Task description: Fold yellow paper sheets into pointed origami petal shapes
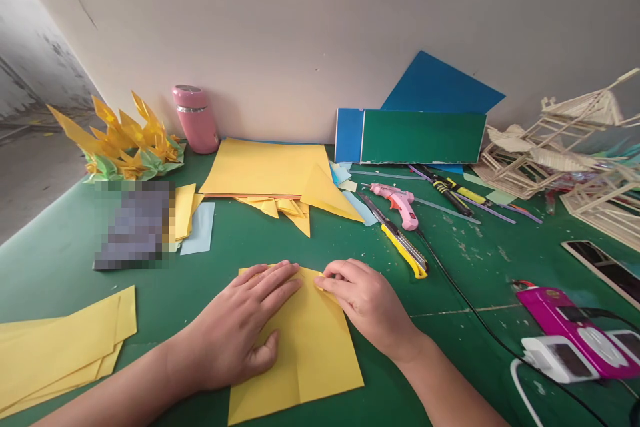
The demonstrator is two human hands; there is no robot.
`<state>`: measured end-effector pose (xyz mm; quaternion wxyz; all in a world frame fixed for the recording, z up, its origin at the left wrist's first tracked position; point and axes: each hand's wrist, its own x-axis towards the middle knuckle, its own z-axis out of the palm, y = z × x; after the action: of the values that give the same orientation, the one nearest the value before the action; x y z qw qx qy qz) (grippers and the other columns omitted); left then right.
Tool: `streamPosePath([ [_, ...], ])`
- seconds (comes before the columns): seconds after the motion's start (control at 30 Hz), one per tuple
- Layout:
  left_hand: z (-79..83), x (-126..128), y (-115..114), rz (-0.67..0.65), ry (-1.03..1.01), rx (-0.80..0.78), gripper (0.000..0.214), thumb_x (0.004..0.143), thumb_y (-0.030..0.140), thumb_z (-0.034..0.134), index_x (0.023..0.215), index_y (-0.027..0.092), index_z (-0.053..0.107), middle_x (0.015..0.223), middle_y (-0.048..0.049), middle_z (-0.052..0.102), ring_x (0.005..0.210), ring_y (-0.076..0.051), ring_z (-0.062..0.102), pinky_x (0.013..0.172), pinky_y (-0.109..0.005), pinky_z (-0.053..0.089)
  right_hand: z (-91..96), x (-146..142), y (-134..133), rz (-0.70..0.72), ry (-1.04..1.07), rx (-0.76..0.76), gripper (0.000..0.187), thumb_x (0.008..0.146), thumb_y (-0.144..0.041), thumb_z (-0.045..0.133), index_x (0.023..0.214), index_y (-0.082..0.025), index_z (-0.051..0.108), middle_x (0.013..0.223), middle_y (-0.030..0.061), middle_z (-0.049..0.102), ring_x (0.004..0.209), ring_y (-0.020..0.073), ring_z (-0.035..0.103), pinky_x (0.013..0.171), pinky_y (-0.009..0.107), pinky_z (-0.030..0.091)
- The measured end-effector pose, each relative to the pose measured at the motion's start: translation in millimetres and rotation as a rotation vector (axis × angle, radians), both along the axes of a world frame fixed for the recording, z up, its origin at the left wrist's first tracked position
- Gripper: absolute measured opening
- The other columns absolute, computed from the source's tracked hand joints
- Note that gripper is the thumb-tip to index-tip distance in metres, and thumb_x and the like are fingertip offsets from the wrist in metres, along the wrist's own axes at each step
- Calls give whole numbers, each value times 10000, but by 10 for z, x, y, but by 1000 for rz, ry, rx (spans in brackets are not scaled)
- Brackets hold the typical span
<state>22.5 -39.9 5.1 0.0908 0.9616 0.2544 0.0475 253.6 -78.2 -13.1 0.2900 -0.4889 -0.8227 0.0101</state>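
A yellow sheet of paper (320, 353) lies on the green table in front of me, with a crease running down its middle. My left hand (255, 320) rests flat on the sheet's left part, fingers stretched toward its far edge. At the far right corner, my right hand (363, 297) pinches the paper between thumb and fingers, and that corner is slightly lifted or folded over. Beyond the right hand lie a yellow utility knife (407, 250) and a pink glue gun (397, 203).
Yellow paper sheets (65, 347) lie at the left; a larger yellow stack (265, 167) sits behind. Near the wall stand a pink flask (196, 120), folded-paper flowers (130, 140) and a green board (423, 138). A stick model (550, 147), phone (607, 270) and magenta power strip (575, 333) occupy the right.
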Motion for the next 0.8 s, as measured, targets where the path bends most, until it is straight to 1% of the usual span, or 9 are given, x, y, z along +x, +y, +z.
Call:
streamPosePath([
  [0.2,57,51,-4,17,-10,-29,712,711,172,476,1418,212,404,1488,-86,415,1326,-306,431,1091,-492,349,14,13,-2,-1,-24,-6,290,966,-123,432,943,-200,711,820,51,669,747,170,587,622,264,490],
  [0.3,78,87,-11,11,-9,-4,630,797,241,466,1423,220,402,1453,-83,465,1316,-302,446,1077,-482,367,14,1,-5,-5,-26,-10,289,966,-127,428,941,-194,708,828,54,671,751,177,586,620,273,493],
  [0.37,73,113,-19,28,-20,23,551,866,296,429,1410,210,423,1417,-89,509,1292,-294,476,1061,-463,386,17,-11,-9,-9,-21,-14,289,961,-117,425,939,-181,706,834,60,670,759,186,587,625,282,499],
  [0.43,55,137,-31,53,-44,46,509,893,301,401,1388,194,452,1381,-91,545,1264,-286,505,1041,-444,407,21,-21,-14,-5,-10,-22,295,951,-91,417,941,-165,703,834,67,666,763,193,586,631,292,508],
  [0.5,33,155,-43,73,-59,64,510,874,263,407,1373,173,466,1362,-94,560,1249,-286,516,1035,-441,411,28,-27,-18,0,0,-24,316,933,-54,399,938,-156,698,836,72,661,762,197,581,634,302,516],
  [0.63,8,166,-62,91,-26,79,545,832,232,426,1364,124,472,1372,-122,544,1252,-309,506,1029,-480,410,43,-34,-20,5,20,15,359,869,17,363,879,-145,683,832,82,647,784,210,571,653,324,528],
  [0.73,4,158,-64,112,-4,79,544,833,260,439,1364,153,481,1382,-130,528,1265,-321,490,1015,-504,413,42,-38,-20,12,15,24,354,853,25,357,875,-140,670,838,86,647,791,215,569,674,340,532],
  [0.8,-2,151,-60,128,-3,82,552,823,276,461,1367,182,484,1381,-128,526,1272,-325,479,1018,-510,405,31,-43,-23,16,-15,10,369,858,20,347,954,-133,668,878,94,654,803,219,567,693,349,534],
])
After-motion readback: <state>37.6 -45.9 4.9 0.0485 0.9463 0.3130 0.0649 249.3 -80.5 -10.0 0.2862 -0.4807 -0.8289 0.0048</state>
